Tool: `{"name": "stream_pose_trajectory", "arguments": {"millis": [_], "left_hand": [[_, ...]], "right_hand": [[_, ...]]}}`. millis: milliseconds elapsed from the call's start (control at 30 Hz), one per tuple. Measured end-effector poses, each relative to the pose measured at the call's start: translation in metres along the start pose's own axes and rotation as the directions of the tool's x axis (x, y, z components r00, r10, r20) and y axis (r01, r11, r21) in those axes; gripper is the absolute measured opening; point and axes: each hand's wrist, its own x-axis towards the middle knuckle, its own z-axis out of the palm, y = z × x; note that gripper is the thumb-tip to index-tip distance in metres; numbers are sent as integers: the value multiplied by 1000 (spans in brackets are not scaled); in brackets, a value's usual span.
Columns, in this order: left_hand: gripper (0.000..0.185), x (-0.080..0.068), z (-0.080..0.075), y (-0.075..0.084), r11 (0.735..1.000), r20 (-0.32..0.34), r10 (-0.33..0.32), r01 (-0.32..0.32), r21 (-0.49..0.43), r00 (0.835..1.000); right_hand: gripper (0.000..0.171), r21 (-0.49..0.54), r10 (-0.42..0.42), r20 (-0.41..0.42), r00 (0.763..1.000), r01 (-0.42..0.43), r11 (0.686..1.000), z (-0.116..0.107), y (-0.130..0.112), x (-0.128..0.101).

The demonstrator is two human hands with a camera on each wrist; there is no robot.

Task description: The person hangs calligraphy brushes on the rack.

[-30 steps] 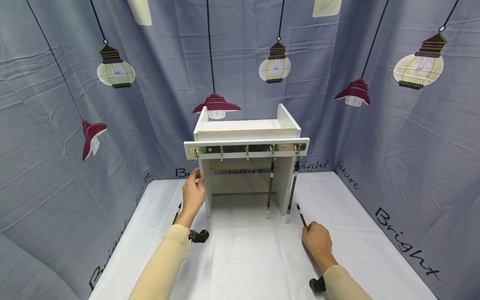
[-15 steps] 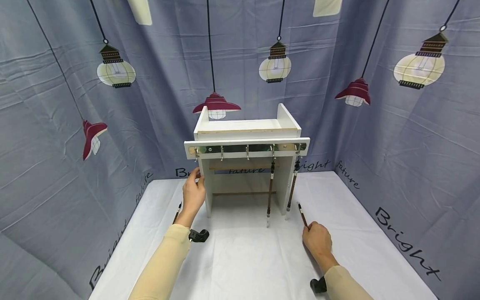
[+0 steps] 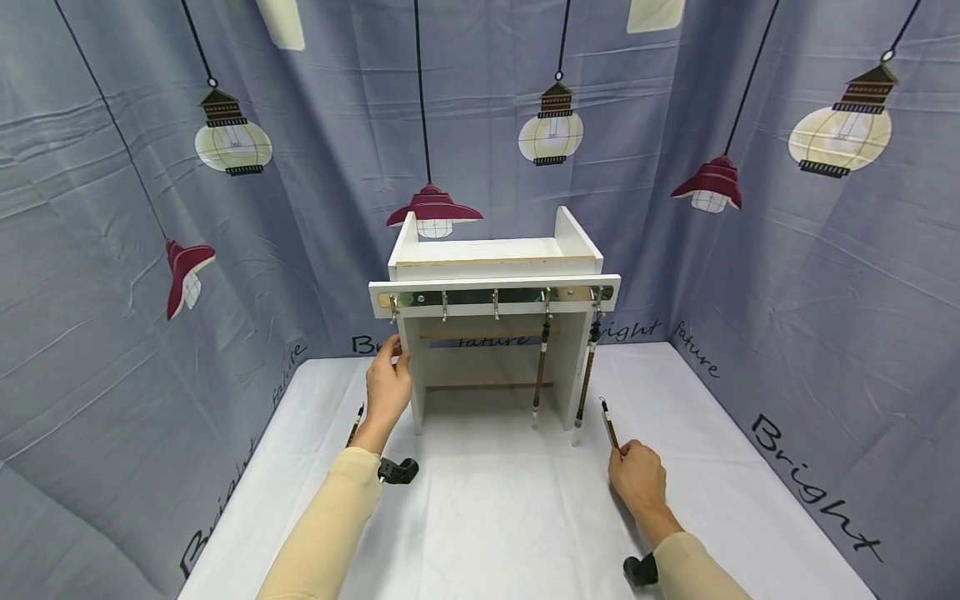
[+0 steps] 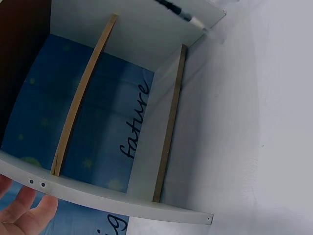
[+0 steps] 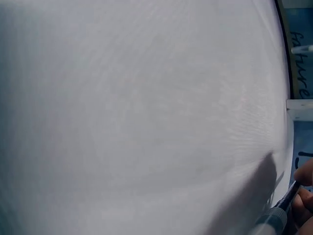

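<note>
Head view: the left hand (image 3: 387,392) holds the left leg of the white rack (image 3: 495,275), fingers curled round its edge. The right hand (image 3: 639,479) pinches a brush (image 3: 608,422), tip raised above the white worktop (image 3: 487,517), just right of two hanging brushes (image 3: 540,375).

Left wrist view: fingers (image 4: 29,215) press the rack's edge (image 4: 122,203).

Right wrist view: fingers (image 5: 304,196) grip the brush (image 5: 279,215) near the rack.

White rack (image 3: 491,258), blue-grey backdrop (image 3: 787,275) (lamp-patterned), white tablecloth (image 3: 487,517).
</note>
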Motion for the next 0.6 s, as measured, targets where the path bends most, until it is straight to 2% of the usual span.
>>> {"name": "stream_pose_trajectory", "arguments": {"millis": [400, 600], "left_hand": [[42, -1, 0, 0, 1000, -4, 1, -1, 3, 1000], [42, 0, 0, 2, 1000, -7, 10, -10, -1, 1000]], "right_hand": [[23, 32, -31, -57, 998, 33, 999, -2, -5, 4], [20, 59, -63, -118, 991, 70, 996, -6, -12, 5]]}}
